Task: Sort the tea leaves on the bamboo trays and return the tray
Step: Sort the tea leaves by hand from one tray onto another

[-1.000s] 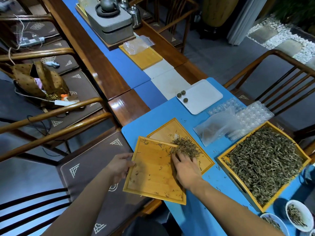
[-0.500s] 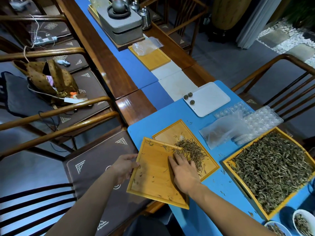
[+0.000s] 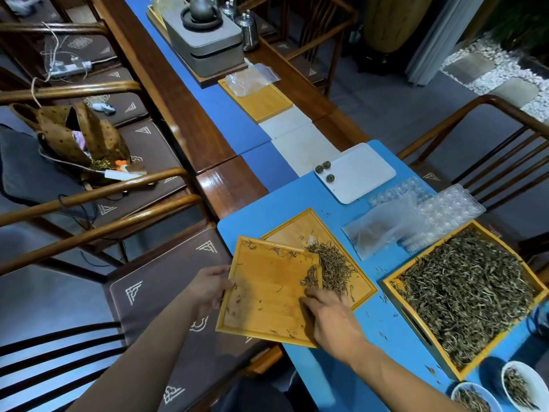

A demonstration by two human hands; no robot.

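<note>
A person's left hand (image 3: 209,288) grips the left rim of a bamboo tray (image 3: 267,298), which juts past the near-left edge of the blue table (image 3: 300,197) and overlaps a second bamboo tray (image 3: 300,230). The right hand (image 3: 329,313), palm down with fingers extended and holding nothing, rests on the tray's right side against a pile of tea leaves (image 3: 329,266) spilling onto the second tray.

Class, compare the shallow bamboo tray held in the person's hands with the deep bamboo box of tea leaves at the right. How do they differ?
The shallow bamboo tray holds only scattered leaves; the deep bamboo box is covered with them. The tray overlaps another tray and overhangs the table; the box rests flat. Both are rectangular, yellow bamboo.
</note>
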